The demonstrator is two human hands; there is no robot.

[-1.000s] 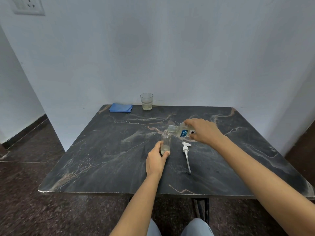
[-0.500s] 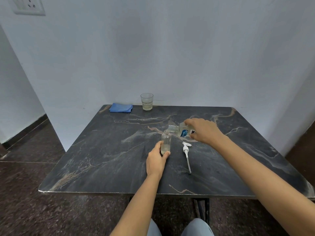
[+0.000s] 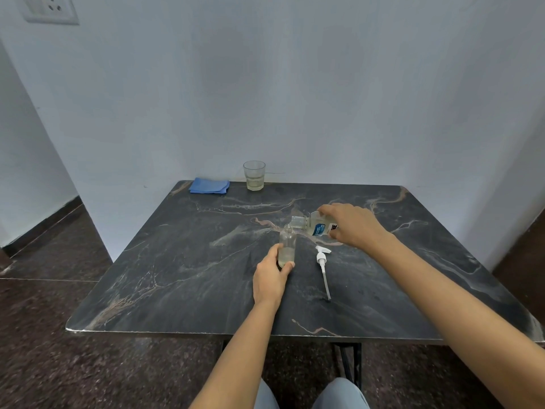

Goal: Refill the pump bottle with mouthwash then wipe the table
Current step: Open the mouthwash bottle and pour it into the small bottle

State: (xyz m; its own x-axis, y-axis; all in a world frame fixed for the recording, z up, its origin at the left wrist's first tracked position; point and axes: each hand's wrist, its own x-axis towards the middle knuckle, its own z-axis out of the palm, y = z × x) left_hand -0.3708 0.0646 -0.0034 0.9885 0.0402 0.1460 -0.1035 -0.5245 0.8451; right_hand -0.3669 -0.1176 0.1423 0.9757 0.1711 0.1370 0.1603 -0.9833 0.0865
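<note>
Since nothing has shifted, our pump bottle (image 3: 286,246) stands mid-frame on the surface (image 3: 177,276), gripped by our left hand (image 3: 269,278), while our right hand (image 3: 351,228) holds the mouthwash bottle (image 3: 315,227) tilted at its mouth; we judge the refill ongoing.

A: so what can be made out of the room?
B: a dark veined table (image 3: 177,276) is pushed up against a pale bluish-white wall (image 3: 295,84). A socket plate (image 3: 50,8) is mounted top left.
A: and the floor?
B: the floor (image 3: 44,335) is done in dark speckled stone, edged by black skirting (image 3: 41,228) on the left. Black legs (image 3: 351,364), probably metal, are glimpsed under the table.
</note>
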